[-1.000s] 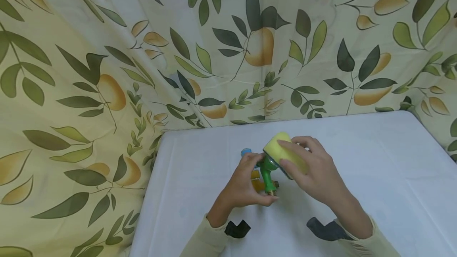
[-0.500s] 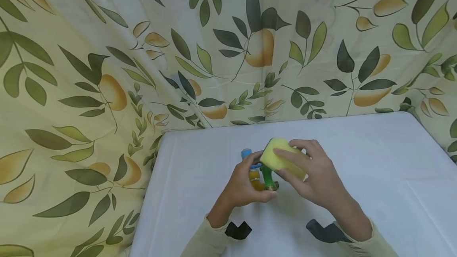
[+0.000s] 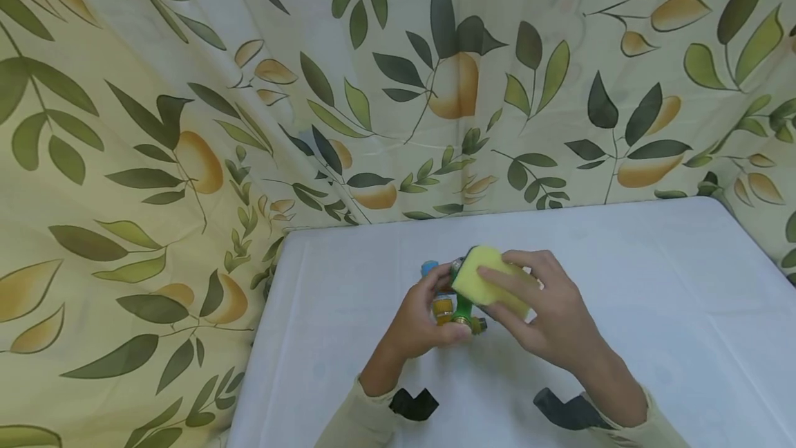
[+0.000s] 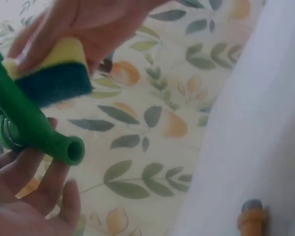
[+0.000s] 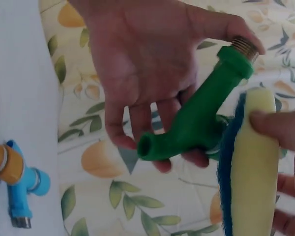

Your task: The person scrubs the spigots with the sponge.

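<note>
My left hand (image 3: 410, 316) grips a green plastic tap (image 5: 199, 115), thumb on its brass threaded end (image 5: 245, 47) and fingers along the other side. My right hand (image 3: 556, 313) pinches a yellow sponge (image 3: 481, 281) between thumb and fingers. The sponge's dark scouring side (image 4: 56, 83) faces the tap. In the left wrist view the pad lies right behind the tap's body; whether they touch is hard to tell. Seen from the head, the sponge hides much of the tap.
On the white-covered table (image 3: 348, 296), beyond the left hand, lie a blue tap (image 5: 20, 191) and an orange-yellow tap (image 5: 10, 164). A leaf-patterned curtain (image 3: 404, 123) hangs behind and left of the table.
The sponge has turned, showing more of its yellow side, and shifted slightly down and left over the tap. The tap has tilted, its threaded end rising toward the head camera.
</note>
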Available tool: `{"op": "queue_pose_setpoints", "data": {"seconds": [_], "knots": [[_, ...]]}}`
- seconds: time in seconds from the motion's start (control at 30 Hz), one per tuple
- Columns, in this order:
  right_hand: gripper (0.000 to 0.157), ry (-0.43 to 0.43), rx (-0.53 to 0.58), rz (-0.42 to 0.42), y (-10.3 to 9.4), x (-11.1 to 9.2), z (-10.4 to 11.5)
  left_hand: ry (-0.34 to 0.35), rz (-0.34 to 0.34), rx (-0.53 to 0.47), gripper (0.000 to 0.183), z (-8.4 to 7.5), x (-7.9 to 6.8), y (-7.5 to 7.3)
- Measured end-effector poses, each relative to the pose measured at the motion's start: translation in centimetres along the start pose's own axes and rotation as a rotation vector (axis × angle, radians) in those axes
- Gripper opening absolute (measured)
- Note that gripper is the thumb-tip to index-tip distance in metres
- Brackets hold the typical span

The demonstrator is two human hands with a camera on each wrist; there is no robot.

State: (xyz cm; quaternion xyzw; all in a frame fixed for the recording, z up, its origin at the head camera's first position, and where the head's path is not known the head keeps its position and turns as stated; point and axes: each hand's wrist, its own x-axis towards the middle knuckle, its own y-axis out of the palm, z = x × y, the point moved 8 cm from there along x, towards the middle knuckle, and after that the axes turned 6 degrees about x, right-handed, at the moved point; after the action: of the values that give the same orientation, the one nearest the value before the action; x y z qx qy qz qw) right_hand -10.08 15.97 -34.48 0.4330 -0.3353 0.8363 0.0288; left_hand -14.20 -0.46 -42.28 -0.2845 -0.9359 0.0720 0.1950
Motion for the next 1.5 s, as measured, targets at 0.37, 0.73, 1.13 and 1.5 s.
{"op": "queue_pose_setpoints", "data": {"seconds": [0.37, 0.73, 1.13, 1.5], "knots": [[0.045, 0.175, 0.025, -0.137, 1.4, -2.1, -0.7, 0.015, -0.154, -0.782, 0.102, -0.3, 1.0, -0.6], [0.059, 0.212, 0.007, -0.241, 1.3, -2.6, -1.9, 0.027, -0.222, -0.890, 0.074, 0.0, 1.0, -0.7], [0.052, 0.361, 0.053, -0.094, 1.2, -2.5, -3.0, 0.015, -0.117, -0.552, 0.109, 0.3, 0.6, -0.5], [0.054, 0.167, 0.129, -0.016, 1.0, -1.0, -1.1, 0.103, -0.039, 0.067, 0.066, -1.0, 0.2, 0.2]]}}
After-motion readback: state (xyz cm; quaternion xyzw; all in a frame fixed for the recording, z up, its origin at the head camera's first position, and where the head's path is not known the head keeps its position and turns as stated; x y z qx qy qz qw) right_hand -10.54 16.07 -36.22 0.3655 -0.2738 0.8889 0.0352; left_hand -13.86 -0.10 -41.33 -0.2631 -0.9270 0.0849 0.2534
